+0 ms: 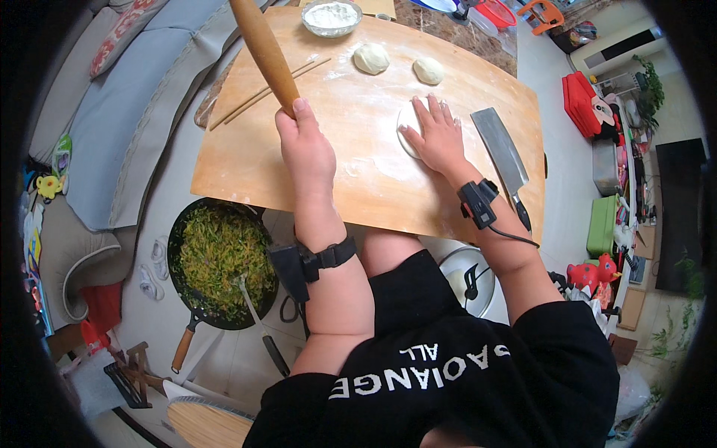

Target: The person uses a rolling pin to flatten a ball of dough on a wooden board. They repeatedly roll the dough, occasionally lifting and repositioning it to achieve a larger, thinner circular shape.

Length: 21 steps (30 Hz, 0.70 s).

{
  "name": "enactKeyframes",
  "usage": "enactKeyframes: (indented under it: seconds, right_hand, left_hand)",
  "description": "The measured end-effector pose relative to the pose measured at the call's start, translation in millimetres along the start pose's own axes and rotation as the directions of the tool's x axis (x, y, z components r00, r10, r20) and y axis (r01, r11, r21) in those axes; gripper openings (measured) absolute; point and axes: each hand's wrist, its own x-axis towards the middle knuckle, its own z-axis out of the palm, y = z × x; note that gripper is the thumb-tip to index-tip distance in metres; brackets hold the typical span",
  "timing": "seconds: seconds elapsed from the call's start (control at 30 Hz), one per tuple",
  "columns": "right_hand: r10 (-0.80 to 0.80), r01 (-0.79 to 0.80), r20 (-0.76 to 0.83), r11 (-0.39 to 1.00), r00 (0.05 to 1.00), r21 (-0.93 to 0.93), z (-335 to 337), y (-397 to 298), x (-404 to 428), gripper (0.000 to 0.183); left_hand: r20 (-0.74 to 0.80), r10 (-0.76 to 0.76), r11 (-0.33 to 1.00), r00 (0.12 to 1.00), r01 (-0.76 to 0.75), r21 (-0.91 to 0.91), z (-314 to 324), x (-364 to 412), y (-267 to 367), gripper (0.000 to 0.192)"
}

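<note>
My left hand [307,151] grips one end of a wooden rolling pin [269,56], which slants up out of the top of the view. My right hand [437,134] lies palm down, fingers spread, on a flat round of white dough [410,126] on the floured wooden board [246,162]. Two lumps of dough, a larger one [371,59] and a smaller one [429,70], sit further back. A glass bowl of flour [332,18] stands at the far edge. To the right of my right hand lies a cleaver [500,147]. A pair of wooden chopsticks [263,96] rests at the left.
Below the board's near left edge is a black wok [224,263] of chopped filling with a metal spatula [260,322] in it. A metal basin [484,280] stands low near my right leg. A sofa [129,112] is at the left; a marble tabletop [487,47] shows behind the board.
</note>
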Motion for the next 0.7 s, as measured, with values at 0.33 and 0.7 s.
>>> enactKeyframes:
  seconds: [0.33, 0.7]
  right_hand:
    - [-0.425, 0.425, 0.115, 0.905, 0.898, 0.021, -1, -49, -6, 0.084]
    - [-0.154, 0.165, -0.060, 0.937, 0.986, 0.307, -8, -19, -9, 0.073]
  left_hand:
    - [0.045, 0.013, 0.993, 0.999, -0.018, 0.116, 19, -2, -16, 0.039]
    - [0.047, 0.002, 0.989, 0.999, -0.009, 0.146, 1, -1, -8, 0.038]
